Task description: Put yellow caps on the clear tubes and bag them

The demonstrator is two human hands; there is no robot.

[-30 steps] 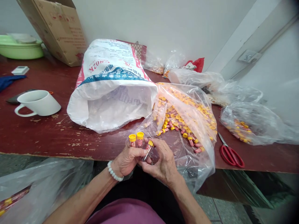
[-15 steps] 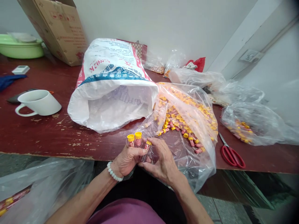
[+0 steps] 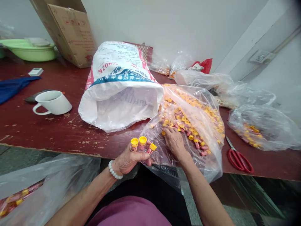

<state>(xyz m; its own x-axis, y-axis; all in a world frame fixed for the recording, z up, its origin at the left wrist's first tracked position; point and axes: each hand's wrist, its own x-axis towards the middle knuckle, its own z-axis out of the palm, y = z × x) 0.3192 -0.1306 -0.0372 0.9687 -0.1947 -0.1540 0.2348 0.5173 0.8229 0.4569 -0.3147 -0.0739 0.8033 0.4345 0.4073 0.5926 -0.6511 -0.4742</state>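
My left hand (image 3: 129,159), with a pale bead bracelet, is closed around three clear tubes (image 3: 142,144) with yellow caps and red-patterned contents. To the right, my right hand (image 3: 174,142) reaches into the mouth of a clear plastic bag (image 3: 215,160). Its fingertips touch the pile of small yellow-capped pieces (image 3: 185,125) and are partly hidden there, so what they hold cannot be made out. A white woven sack (image 3: 89,105) lies open behind my left hand, with clear tubes (image 3: 131,95) visible inside.
On the red table (image 3: 58,135) are a white mug (image 3: 55,103), red-handled scissors (image 3: 240,160), a blue cloth (image 3: 16,88), a green basin (image 3: 35,53) and a cardboard box (image 3: 72,34). Another bag of capped pieces (image 3: 252,135) lies at the right. A plastic bag (image 3: 58,175) hangs below left.
My right hand has left the tubes in my left hand and moved right and forward to the pile in the bag. The view has shifted slightly left.
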